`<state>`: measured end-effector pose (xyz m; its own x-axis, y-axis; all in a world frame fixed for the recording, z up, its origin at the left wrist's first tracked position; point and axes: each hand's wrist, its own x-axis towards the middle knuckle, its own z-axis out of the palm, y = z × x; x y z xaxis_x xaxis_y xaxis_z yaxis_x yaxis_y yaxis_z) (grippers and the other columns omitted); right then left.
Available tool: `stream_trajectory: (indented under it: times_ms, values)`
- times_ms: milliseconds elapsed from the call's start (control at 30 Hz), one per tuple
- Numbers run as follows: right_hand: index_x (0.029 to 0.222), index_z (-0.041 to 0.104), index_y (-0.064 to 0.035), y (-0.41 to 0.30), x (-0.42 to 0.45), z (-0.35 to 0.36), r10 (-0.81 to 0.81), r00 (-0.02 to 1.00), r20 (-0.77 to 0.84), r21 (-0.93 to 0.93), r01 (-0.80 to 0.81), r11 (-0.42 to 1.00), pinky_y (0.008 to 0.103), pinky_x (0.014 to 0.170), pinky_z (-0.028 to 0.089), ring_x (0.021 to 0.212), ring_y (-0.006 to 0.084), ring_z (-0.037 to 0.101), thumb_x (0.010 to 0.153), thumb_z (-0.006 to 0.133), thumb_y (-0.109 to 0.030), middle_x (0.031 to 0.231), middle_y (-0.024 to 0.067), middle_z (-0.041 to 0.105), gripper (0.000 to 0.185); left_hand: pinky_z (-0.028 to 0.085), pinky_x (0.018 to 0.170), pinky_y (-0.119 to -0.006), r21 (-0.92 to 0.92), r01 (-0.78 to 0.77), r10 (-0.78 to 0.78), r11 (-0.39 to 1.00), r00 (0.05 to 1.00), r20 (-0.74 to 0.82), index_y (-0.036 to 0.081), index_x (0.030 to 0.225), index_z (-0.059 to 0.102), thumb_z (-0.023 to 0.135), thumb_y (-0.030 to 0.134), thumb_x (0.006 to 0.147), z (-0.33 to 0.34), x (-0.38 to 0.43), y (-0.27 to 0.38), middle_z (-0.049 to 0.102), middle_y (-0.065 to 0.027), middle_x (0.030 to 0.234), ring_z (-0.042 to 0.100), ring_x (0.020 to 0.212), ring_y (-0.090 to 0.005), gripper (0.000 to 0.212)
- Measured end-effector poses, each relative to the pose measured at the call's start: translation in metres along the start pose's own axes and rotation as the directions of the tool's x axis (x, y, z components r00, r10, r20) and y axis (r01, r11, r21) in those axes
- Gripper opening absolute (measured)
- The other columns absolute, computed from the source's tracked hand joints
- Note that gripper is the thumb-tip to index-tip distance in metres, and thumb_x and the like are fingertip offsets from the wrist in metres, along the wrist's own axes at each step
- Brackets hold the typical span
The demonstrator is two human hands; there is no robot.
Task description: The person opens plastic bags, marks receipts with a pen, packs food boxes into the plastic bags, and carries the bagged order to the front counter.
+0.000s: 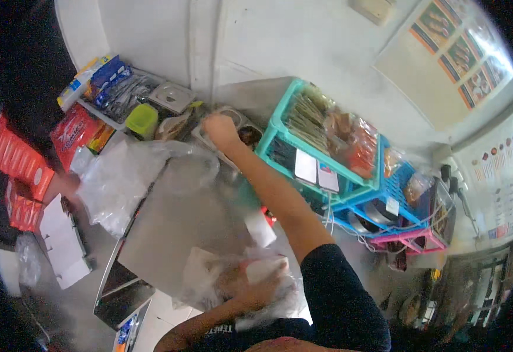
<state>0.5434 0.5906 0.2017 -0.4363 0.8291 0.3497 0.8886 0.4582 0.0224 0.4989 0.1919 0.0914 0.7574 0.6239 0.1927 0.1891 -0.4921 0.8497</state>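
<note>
My right hand (221,131) reaches far forward over a metal tray with round wells (234,115). Its fingers are hidden from me behind the knuckles, so what they touch does not show. Close to my body, my left hand (258,288) grips a clear plastic bag (289,297). Something white and red is inside or against that bag, but blur hides what it is. A lidded steel container (172,97) and a lime-green plastic tub (142,120) stand left of my right hand. A large clear plastic bag (111,185) lies on the counter's left side.
A turquoise basket (278,116) of packaged goods stands at the right, with two phones (306,166) on its front. Blue (404,193) and pink baskets (437,241) sit beyond it, cables hanging nearby. Red cartons (19,158) and a white box (63,242) lie at the left.
</note>
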Motion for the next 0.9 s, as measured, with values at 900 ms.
stream_trajectory:
  times_ms: [900]
  values:
    - [0.084,0.066,0.0026,-0.166,-0.532,-0.125,0.613,0.751,0.245,0.625,-0.605,0.492,0.029,0.059,0.05,0.066,0.0163,0.062,0.071,0.066,0.007,0.079,0.0114,0.066,0.013,0.049,0.08,-0.037,-0.059,0.162,-0.155,0.985,0.982,0.109,0.004,0.088,0.067,0.075,0.025,0.068,0.007,-0.035,-0.028,0.067,-0.0096,0.081,0.064,0.082,-0.0263,0.03]
